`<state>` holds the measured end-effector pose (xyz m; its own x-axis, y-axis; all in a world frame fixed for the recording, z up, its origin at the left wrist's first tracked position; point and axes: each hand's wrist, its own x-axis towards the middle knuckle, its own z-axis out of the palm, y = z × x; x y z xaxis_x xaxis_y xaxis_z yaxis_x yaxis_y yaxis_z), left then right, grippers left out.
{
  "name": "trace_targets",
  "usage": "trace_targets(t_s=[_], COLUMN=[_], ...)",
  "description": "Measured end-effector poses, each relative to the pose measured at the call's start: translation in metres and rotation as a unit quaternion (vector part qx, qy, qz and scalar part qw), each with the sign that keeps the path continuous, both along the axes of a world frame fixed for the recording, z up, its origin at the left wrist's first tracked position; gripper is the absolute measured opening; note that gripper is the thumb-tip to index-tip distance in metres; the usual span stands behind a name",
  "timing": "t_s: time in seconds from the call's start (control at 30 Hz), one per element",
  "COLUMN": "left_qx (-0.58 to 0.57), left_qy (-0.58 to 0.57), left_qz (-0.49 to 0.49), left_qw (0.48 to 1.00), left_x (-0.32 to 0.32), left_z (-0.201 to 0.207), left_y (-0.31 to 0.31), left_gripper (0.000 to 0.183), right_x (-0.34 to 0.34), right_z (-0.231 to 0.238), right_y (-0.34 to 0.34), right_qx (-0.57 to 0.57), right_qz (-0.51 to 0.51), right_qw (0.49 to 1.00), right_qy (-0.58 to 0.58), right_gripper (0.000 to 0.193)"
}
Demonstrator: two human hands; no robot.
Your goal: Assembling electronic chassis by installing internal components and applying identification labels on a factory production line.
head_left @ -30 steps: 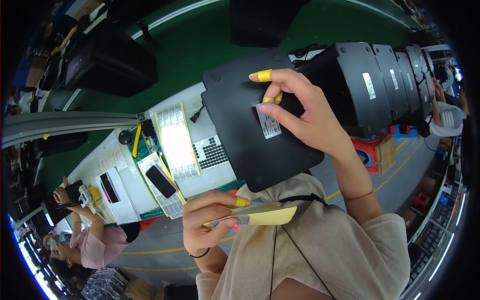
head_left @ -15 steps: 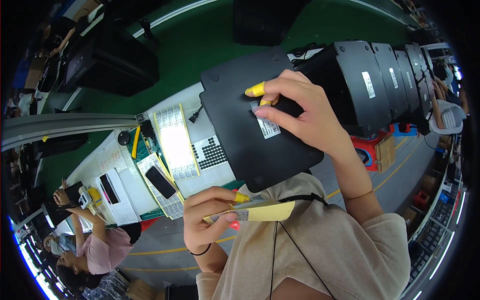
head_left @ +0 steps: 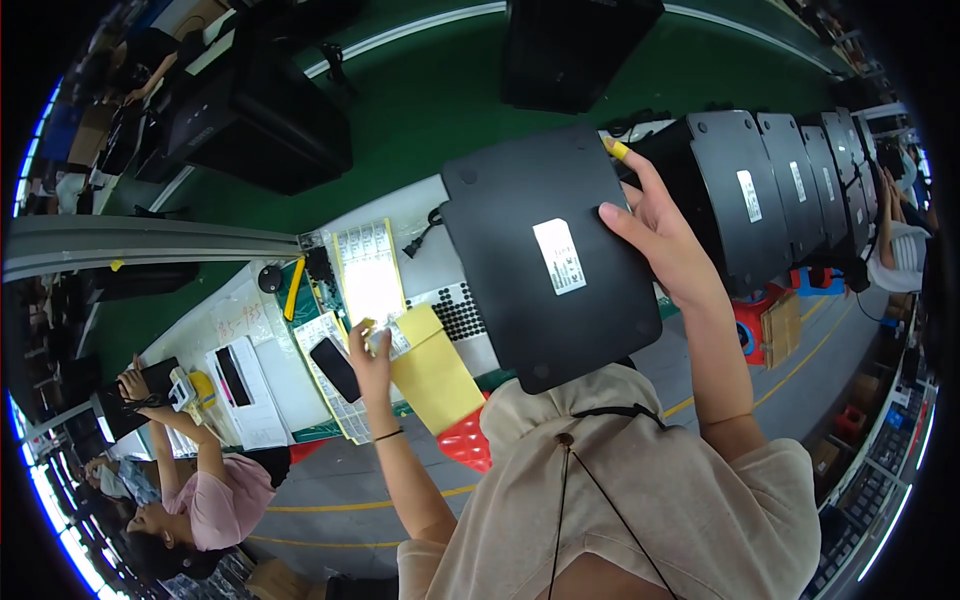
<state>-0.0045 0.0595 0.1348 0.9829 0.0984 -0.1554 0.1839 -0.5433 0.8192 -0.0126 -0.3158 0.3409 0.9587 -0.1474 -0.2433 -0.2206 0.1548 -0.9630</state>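
Note:
A black case (head_left: 520, 320) with rounded feet at its corners stands tilted in front of me. On its flat face sits a white printed label (head_left: 558, 257). My right hand (head_left: 660, 230) grips the case's right edge, thumb on the face, index finger stretched along the side, and the other fingers partly hidden. Yellow wrapping covers that index fingertip. Over the bench at left, my left hand (head_left: 372, 362) pinches a yellow-backed label sheet (head_left: 437, 375), which hangs down past the bench edge. Sheets of printed labels (head_left: 368, 265) lie just beyond it.
Nearby on the bench (head_left: 245, 310) lie a phone (head_left: 335, 368), a yellow cutter (head_left: 294, 289) and a sheet of black round pads (head_left: 458, 312). Similar black cases (head_left: 728, 200) line up at right. A co-worker in pink (head_left: 225, 500) works at far left.
My right hand has moved off the label to the case's right edge. My left hand has carried the label sheet forward and left, over the bench. The view has shifted slightly.

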Motion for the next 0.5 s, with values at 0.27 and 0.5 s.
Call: trace_targets(t_s=[0.27,0.5], left_qx=[0.251,0.357], left_qy=[-0.181,-0.069], left_qz=[-0.207,-0.269], left_qw=[0.928,0.892], left_x=[0.074,0.158], left_z=[-0.06,-0.095], left_y=[-0.103,-0.113], left_gripper=[0.056,0.033], right_x=[0.037,0.089], right_z=[0.015,0.021], right_y=[0.003,0.013], right_qx=[0.042,0.02], right_qz=[-0.017,0.0], right_qw=[0.998,1.0], right_qy=[0.043,0.016], right_gripper=[0.06,0.059])
